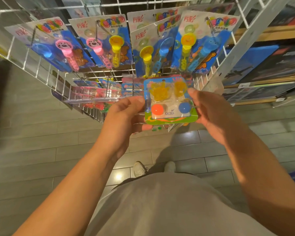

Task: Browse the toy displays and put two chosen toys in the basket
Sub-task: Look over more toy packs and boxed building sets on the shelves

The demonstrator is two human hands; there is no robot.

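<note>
Left of the white wire display rack [85, 7], our left hand [124, 114] pinches one edge of the blue-and-green carded blister pack of yellow jelly toys and two balls [169, 101]; our right hand [209, 111] pinches the other. We judge it chosen, not basketed; no basket is identifiable. The rack's bubble-wand cards [100, 41] above read "方彩".

A blue-and-green carded blister toy pack [170, 101] holds two translucent yellow jelly shapes [160, 91], an orange ball [157, 109] and a blue ball [184, 107]. Hanging bubble-wand cards [107, 43] are blue and white with brown bears, carrying pink, yellow and blue wands. White wire rack [24, 60]. Grey tiled floor [41, 133]. Grey shirt [169, 210].
</note>
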